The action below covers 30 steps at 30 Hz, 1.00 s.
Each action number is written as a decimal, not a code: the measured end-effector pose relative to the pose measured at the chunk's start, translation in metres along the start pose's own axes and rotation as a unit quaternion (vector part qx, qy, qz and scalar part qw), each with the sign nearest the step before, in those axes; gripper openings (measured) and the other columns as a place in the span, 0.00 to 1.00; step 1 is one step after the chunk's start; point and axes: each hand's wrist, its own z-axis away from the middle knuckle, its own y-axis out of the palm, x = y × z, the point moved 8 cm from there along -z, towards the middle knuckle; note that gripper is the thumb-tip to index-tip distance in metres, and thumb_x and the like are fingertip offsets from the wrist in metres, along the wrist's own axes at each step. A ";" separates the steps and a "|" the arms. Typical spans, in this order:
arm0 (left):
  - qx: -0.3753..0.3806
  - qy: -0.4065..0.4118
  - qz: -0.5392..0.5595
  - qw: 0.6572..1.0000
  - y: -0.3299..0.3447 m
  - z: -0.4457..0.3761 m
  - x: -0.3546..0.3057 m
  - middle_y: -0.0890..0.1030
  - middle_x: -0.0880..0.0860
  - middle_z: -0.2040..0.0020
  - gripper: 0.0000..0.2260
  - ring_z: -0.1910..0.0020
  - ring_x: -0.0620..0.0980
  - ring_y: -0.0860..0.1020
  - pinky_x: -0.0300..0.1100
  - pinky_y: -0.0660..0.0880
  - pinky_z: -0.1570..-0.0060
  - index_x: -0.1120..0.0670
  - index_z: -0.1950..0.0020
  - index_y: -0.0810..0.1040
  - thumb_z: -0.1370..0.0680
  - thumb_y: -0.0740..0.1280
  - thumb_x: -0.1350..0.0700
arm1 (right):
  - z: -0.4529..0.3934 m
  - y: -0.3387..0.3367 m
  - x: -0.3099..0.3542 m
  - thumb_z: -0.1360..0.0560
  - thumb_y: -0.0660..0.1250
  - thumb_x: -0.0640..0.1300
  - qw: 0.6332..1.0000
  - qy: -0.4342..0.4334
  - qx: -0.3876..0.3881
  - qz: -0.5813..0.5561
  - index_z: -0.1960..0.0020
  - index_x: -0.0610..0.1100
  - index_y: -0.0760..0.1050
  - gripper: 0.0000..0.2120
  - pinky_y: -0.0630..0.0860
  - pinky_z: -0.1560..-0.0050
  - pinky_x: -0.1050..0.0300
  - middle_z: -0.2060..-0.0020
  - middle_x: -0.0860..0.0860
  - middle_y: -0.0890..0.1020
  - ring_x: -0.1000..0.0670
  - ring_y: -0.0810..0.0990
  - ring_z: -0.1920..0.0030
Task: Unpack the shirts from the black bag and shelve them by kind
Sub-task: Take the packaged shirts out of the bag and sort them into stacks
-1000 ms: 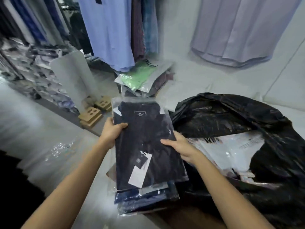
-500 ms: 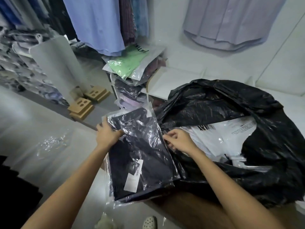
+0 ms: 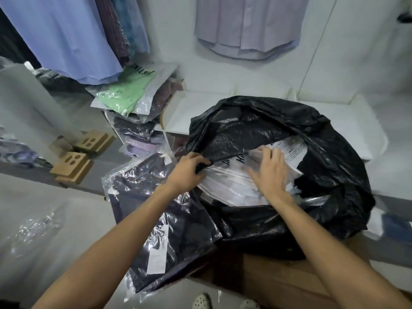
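Note:
A big black bag (image 3: 312, 166) lies open on a brown surface at centre right. My left hand (image 3: 189, 170) grips the bag's near rim and holds it back. My right hand (image 3: 270, 172) reaches into the opening, fingers spread on the white packaged shirts (image 3: 225, 184) inside. A stack of dark navy shirts in clear plastic (image 3: 160, 219) lies to the left of the bag under my left forearm, with no hand on it.
A pile of packaged shirts topped by a green one (image 3: 124, 94) sits behind the navy stack. Two cardboard boxes (image 3: 73, 163) stand at left. Shirts hang above, a blue one (image 3: 66, 36) and a pale lilac one (image 3: 247, 25). White shelf surfaces (image 3: 334, 103) lie behind the bag.
Both hands let go of the navy shirt packages, which now lie beside the bag. My left hand took the bag's rim and my right hand went into the bag.

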 end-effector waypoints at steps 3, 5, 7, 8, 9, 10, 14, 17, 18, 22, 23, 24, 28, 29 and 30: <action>0.046 0.017 -0.036 0.998 0.014 -0.016 -0.018 0.75 0.59 0.31 0.20 0.31 0.58 0.74 0.46 0.68 0.29 0.52 0.31 0.79 0.24 0.70 0.59 | -0.015 -0.019 -0.040 0.33 0.80 0.55 0.991 0.065 0.008 0.118 0.40 0.48 0.79 0.25 0.70 0.48 0.45 0.45 0.43 0.76 0.39 0.74 0.47; 0.090 -0.002 -0.080 0.993 0.024 -0.027 -0.022 0.64 0.62 0.22 0.27 0.23 0.60 0.65 0.52 0.64 0.25 0.46 0.24 0.72 0.23 0.70 0.54 | -0.020 -0.014 -0.061 0.26 0.73 0.59 0.988 0.062 0.086 0.111 0.45 0.51 0.82 0.15 0.67 0.48 0.47 0.47 0.45 0.81 0.39 0.77 0.44; 0.108 -0.022 -0.148 0.983 0.030 -0.034 -0.025 0.51 0.63 0.18 0.31 0.21 0.65 0.58 0.61 0.61 0.24 0.42 0.20 0.65 0.22 0.69 0.49 | -0.020 -0.009 -0.078 0.22 0.68 0.62 0.983 0.069 0.165 0.050 0.47 0.51 0.83 0.16 0.70 0.52 0.49 0.52 0.45 0.85 0.38 0.82 0.47; 0.095 -0.024 -0.183 0.978 0.029 -0.037 -0.030 0.48 0.64 0.18 0.31 0.21 0.67 0.56 0.62 0.60 0.24 0.41 0.20 0.63 0.21 0.68 0.46 | -0.022 -0.015 -0.083 0.22 0.67 0.63 0.982 0.066 0.170 0.043 0.46 0.52 0.83 0.16 0.73 0.53 0.49 0.52 0.45 0.85 0.38 0.83 0.48; 0.073 -0.023 -0.208 0.975 0.026 -0.039 -0.038 0.47 0.64 0.18 0.30 0.21 0.68 0.55 0.63 0.59 0.24 0.42 0.20 0.62 0.21 0.67 0.44 | -0.025 -0.026 -0.087 0.22 0.67 0.63 0.985 0.061 0.156 0.051 0.43 0.53 0.83 0.17 0.76 0.51 0.49 0.51 0.45 0.86 0.39 0.84 0.47; 0.044 -0.020 -0.220 0.974 0.021 -0.041 -0.047 0.46 0.64 0.18 0.29 0.21 0.68 0.54 0.63 0.58 0.25 0.43 0.20 0.64 0.21 0.67 0.43 | -0.029 -0.039 -0.089 0.22 0.67 0.63 0.988 0.058 0.136 0.054 0.41 0.54 0.83 0.17 0.79 0.49 0.48 0.50 0.45 0.87 0.39 0.84 0.47; -0.027 -0.051 -0.179 0.982 0.010 -0.059 -0.062 0.45 0.63 0.18 0.31 0.20 0.66 0.52 0.63 0.55 0.24 0.50 0.25 0.68 0.24 0.70 0.39 | -0.050 -0.103 -0.094 0.30 0.78 0.60 0.994 0.037 0.100 -0.028 0.48 0.55 0.85 0.14 0.76 0.50 0.55 0.55 0.50 0.88 0.47 0.84 0.50; -0.091 -0.012 -0.125 0.988 -0.002 -0.071 -0.089 0.53 0.62 0.19 0.36 0.23 0.65 0.58 0.62 0.61 0.27 0.50 0.23 0.66 0.27 0.72 0.39 | -0.068 -0.159 -0.089 0.35 0.83 0.52 0.980 0.045 0.058 -0.185 0.56 0.55 0.83 0.12 0.69 0.55 0.73 0.60 0.56 0.85 0.58 0.80 0.54; -0.117 0.019 -0.101 0.988 -0.007 -0.073 -0.102 0.57 0.61 0.20 0.38 0.25 0.64 0.61 0.60 0.64 0.29 0.49 0.22 0.64 0.28 0.72 0.39 | -0.072 -0.176 -0.088 0.35 0.83 0.52 0.976 0.043 0.025 -0.211 0.58 0.57 0.81 0.12 0.68 0.54 0.75 0.60 0.58 0.84 0.60 0.80 0.55; -0.134 0.183 0.001 0.974 -0.019 -0.083 -0.161 0.73 0.54 0.28 0.44 0.30 0.56 0.71 0.53 0.68 0.31 0.48 0.19 0.63 0.31 0.76 0.39 | -0.082 -0.209 -0.075 0.37 0.84 0.52 0.956 0.025 -0.053 -0.287 0.61 0.60 0.77 0.16 0.69 0.56 0.74 0.62 0.61 0.82 0.67 0.76 0.61; -0.095 0.216 0.042 0.971 -0.020 -0.086 -0.176 0.78 0.51 0.32 0.41 0.33 0.51 0.74 0.49 0.69 0.32 0.48 0.21 0.66 0.31 0.77 0.40 | -0.085 -0.210 -0.065 0.37 0.84 0.53 0.955 0.004 -0.038 -0.294 0.61 0.60 0.77 0.15 0.70 0.55 0.71 0.62 0.63 0.82 0.67 0.77 0.60; -0.048 0.233 0.094 0.967 -0.020 -0.089 -0.190 0.82 0.48 0.38 0.34 0.38 0.46 0.78 0.46 0.73 0.36 0.48 0.25 0.72 0.29 0.78 0.43 | -0.087 -0.211 -0.054 0.37 0.83 0.54 0.955 -0.019 -0.019 -0.297 0.60 0.61 0.78 0.15 0.71 0.53 0.67 0.62 0.65 0.82 0.66 0.78 0.59; -0.008 0.201 0.245 0.948 -0.032 -0.106 -0.213 0.86 0.53 0.55 0.05 0.58 0.44 0.80 0.49 0.80 0.52 0.52 0.51 0.84 0.24 0.76 0.53 | -0.102 -0.220 -0.049 0.37 0.82 0.59 0.954 -0.039 0.015 -0.295 0.53 0.59 0.81 0.16 0.76 0.47 0.57 0.57 0.61 0.85 0.62 0.81 0.55; -0.006 0.173 0.303 0.937 -0.035 -0.109 -0.208 0.87 0.55 0.54 0.03 0.56 0.46 0.82 0.50 0.81 0.51 0.52 0.51 0.83 0.23 0.75 0.56 | -0.106 -0.225 -0.055 0.37 0.83 0.58 0.957 -0.025 0.032 -0.286 0.51 0.58 0.81 0.18 0.77 0.49 0.58 0.56 0.59 0.85 0.61 0.82 0.56; -0.002 0.147 0.359 0.922 -0.036 -0.112 -0.202 0.87 0.56 0.51 0.03 0.54 0.49 0.83 0.51 0.82 0.49 0.53 0.50 0.82 0.22 0.74 0.59 | -0.108 -0.229 -0.062 0.37 0.84 0.56 0.966 -0.018 0.055 -0.252 0.51 0.57 0.80 0.18 0.77 0.50 0.59 0.56 0.59 0.85 0.63 0.81 0.56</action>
